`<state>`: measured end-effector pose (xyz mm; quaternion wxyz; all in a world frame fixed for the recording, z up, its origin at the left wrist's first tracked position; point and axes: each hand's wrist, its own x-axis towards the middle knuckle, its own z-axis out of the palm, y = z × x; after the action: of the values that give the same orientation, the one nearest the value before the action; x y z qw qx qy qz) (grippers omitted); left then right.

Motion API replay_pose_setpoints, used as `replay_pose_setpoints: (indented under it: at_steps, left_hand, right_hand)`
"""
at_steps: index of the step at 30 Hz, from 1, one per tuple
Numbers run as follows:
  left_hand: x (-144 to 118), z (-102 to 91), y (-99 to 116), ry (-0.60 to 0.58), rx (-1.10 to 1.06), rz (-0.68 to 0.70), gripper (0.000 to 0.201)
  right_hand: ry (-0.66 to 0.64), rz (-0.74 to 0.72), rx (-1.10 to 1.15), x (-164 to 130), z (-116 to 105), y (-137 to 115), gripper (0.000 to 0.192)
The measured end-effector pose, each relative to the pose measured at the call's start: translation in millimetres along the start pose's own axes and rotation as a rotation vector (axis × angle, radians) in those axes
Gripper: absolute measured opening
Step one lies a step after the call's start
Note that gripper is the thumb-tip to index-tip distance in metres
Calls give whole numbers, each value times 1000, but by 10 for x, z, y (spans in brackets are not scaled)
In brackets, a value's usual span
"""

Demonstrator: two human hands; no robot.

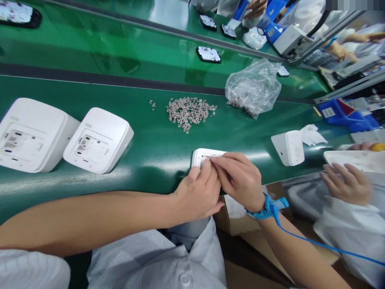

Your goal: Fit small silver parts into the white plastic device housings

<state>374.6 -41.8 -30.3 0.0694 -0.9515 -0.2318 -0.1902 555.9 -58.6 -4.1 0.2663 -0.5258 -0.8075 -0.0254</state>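
Pressing on a white case (202, 155) at the lower centre, the left hand (197, 192) and right hand (240, 178) keep narrow fingers pinched together on it, below a pile of small metal parts (189, 110).

No lettering can be read — labels and markings are all too blurred.

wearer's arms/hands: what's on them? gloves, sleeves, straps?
No gloves: left hand and right hand are bare, as are both forearms. The right wrist wears a blue wrist strap with a thin blue cord trailing off to the right. Short white sleeve at the left arm.
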Motion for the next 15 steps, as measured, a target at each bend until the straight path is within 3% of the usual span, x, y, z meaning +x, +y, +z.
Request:
replay_pose_setpoints:
  at_steps: [15]
  left_hand:
    - [19, 10, -5, 1, 5, 3, 60]
  right_hand:
    - [10, -46, -15, -14, 2, 18, 32]
